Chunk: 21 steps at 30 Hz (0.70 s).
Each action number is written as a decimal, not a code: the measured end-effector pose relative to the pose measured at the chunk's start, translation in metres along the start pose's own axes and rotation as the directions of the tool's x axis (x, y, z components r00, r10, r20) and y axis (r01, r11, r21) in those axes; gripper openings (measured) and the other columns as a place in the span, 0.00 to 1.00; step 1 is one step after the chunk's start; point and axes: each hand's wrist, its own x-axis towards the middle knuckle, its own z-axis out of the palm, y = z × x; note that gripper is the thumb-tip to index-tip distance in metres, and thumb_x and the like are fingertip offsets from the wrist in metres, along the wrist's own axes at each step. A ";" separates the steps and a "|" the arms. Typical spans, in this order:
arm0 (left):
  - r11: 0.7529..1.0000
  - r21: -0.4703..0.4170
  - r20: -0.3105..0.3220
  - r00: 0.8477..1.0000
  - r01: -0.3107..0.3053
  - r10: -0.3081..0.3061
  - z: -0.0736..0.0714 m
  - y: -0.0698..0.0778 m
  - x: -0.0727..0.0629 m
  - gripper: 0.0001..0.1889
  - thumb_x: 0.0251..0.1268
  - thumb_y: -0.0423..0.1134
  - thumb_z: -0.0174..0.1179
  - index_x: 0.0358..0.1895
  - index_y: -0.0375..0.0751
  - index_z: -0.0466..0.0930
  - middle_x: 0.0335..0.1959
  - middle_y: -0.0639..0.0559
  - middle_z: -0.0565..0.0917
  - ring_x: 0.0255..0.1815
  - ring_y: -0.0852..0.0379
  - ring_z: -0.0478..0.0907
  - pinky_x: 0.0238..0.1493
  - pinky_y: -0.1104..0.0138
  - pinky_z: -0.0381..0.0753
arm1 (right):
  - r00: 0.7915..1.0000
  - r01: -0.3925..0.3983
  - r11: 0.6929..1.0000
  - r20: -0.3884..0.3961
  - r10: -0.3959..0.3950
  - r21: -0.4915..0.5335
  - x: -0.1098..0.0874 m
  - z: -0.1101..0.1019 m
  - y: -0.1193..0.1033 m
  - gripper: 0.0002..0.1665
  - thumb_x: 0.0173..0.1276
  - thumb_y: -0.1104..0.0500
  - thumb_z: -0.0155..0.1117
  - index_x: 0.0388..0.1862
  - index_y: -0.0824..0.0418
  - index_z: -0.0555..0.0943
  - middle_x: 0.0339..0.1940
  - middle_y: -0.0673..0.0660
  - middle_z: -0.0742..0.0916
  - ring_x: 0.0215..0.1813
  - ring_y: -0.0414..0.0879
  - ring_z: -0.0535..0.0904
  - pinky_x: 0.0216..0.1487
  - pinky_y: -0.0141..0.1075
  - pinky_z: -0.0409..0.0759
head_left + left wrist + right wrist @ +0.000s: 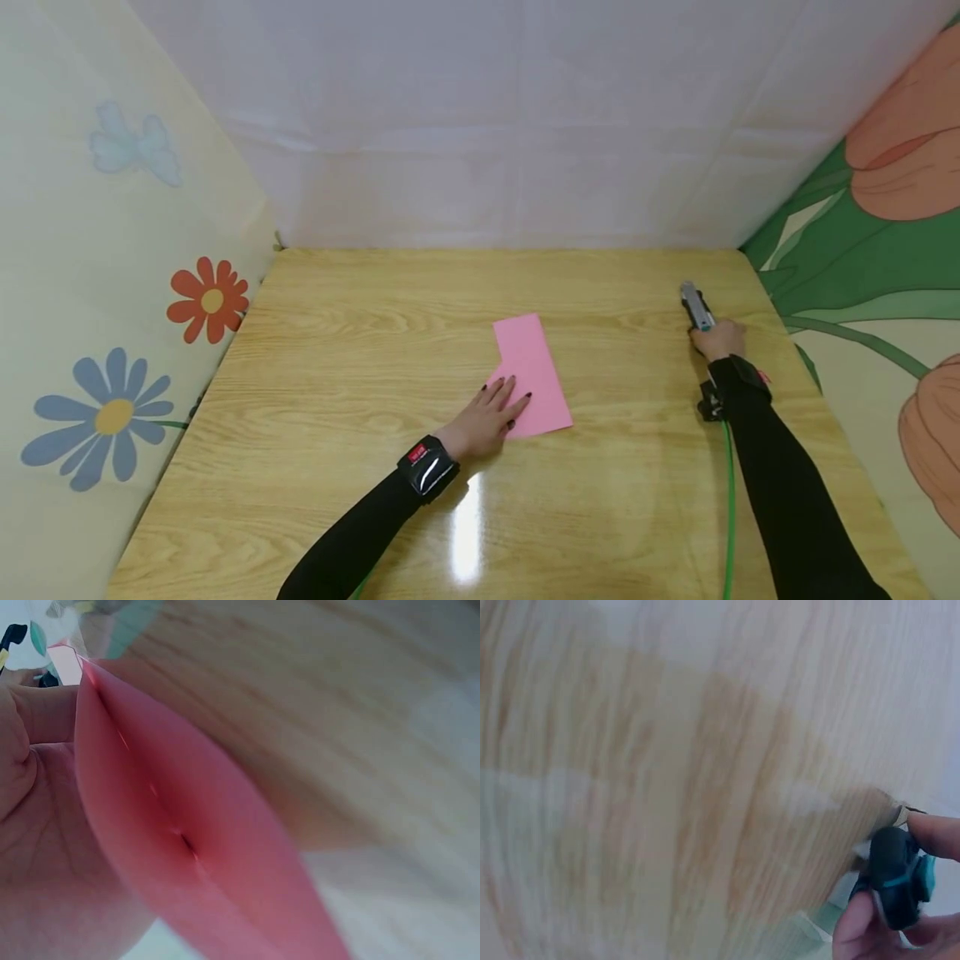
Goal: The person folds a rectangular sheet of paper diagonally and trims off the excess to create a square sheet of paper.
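A folded sheet of pink paper [532, 358] lies on the wooden table, its left edge stepped. My left hand [480, 421] rests on its lower left part, fingers spread and fairly straight. In the left wrist view the folded paper [202, 817] bows apart into two layers beside the palm [60, 825]. At the table's far right, my right hand [720, 340] grips a grey-and-black handheld tool [696, 305], its front end pointing away from me. The right wrist view shows the tool's dark rounded end [892, 874], with teal trim, between thumb and fingers; the rest is hidden.
The wooden table [360, 333] meets a white cloth backdrop [480, 150] at the rear. Flower-printed panels flank it on the left [112, 275] and right [885, 275]. A green cable [729, 508] trails from the right wrist camera [711, 402] toward me.
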 end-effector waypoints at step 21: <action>0.991 -0.115 0.007 0.998 0.061 -0.061 0.000 -0.017 0.003 0.27 0.72 0.36 0.45 0.73 0.41 0.55 0.73 0.32 0.46 0.74 0.38 0.42 0.71 0.48 0.46 | 0.763 0.059 0.491 0.278 -0.584 0.869 -0.106 0.010 -0.063 0.25 0.75 0.66 0.42 0.62 0.83 0.52 0.34 0.47 0.80 0.33 0.37 0.79 0.36 0.29 0.80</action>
